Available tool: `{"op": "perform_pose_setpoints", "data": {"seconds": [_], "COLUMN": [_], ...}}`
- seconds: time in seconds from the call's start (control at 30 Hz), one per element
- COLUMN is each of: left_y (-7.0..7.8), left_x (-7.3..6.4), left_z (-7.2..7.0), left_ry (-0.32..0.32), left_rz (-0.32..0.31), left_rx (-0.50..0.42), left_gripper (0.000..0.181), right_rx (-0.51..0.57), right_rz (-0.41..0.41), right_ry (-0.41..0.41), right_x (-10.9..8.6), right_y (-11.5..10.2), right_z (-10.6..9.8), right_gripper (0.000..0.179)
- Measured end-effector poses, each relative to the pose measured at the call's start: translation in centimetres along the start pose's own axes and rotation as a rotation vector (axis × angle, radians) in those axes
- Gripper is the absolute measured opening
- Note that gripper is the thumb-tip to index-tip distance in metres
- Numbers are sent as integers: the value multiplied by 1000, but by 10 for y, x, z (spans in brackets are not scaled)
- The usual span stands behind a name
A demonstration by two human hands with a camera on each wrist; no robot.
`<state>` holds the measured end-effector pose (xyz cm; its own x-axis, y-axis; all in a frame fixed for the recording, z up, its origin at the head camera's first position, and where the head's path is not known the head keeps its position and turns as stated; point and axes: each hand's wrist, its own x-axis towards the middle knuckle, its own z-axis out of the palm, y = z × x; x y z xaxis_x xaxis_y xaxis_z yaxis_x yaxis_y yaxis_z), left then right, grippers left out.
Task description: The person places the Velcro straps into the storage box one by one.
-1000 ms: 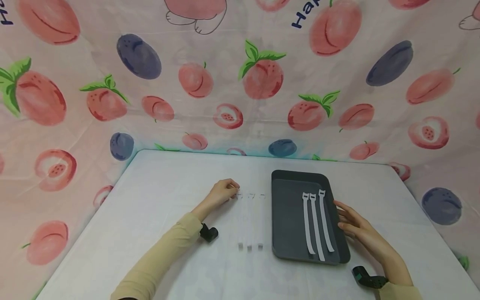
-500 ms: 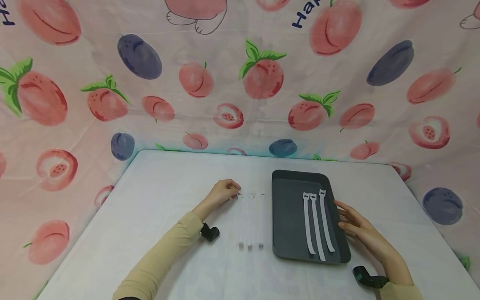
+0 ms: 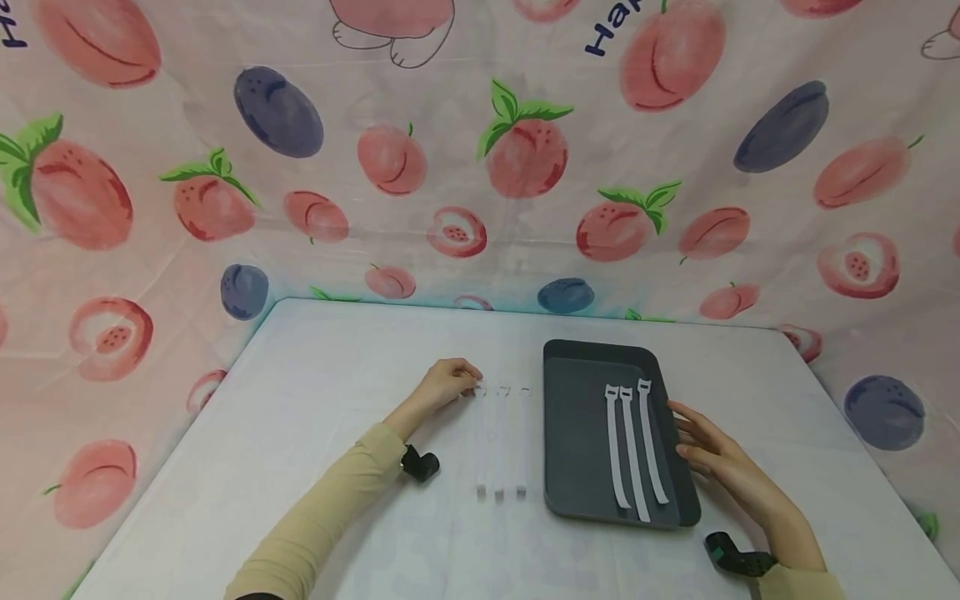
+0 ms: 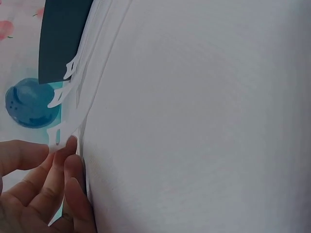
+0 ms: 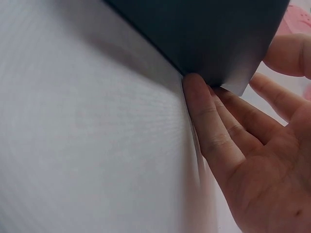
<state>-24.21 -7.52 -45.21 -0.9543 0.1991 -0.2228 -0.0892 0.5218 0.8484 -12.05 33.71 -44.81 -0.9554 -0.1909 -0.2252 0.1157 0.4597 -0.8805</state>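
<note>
Three white slotted-head cable straps lie side by side on the white table, their small grey ends toward me. My left hand (image 3: 441, 386) pinches the slotted head of the leftmost strap (image 4: 57, 136) between thumb and finger. The middle strap (image 4: 60, 94) and the right one (image 4: 71, 68) lie beside it. On the right stands a dark grey tray (image 3: 573, 450) with three more white straps (image 3: 628, 446) inside, lengthwise. My right hand (image 3: 731, 471) rests against the tray's right side with fingers extended; in the right wrist view, fingertips (image 5: 197, 87) touch its lower edge.
The white table (image 3: 360, 350) ends at a fruit-printed cloth (image 3: 450, 167) hanging behind and along both sides. A black wrist camera (image 3: 420, 465) sits on the left wrist, another black camera (image 3: 738, 557) on the right.
</note>
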Motion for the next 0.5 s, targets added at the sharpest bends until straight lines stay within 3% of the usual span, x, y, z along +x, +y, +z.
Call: {"op": "perform_pose_setpoints", "data": {"seconds": [0.5], "left_y": [1], "left_x": [-4], "left_z": [2], "left_ry": [3], "left_rz": [11], "left_rx": [-70], "left_gripper": [18], "right_rx": [7], "right_rz": [2], "right_ry": [-4], "right_x": [0], "right_y": [0], "right_z": [0], "right_gripper": [69]}}
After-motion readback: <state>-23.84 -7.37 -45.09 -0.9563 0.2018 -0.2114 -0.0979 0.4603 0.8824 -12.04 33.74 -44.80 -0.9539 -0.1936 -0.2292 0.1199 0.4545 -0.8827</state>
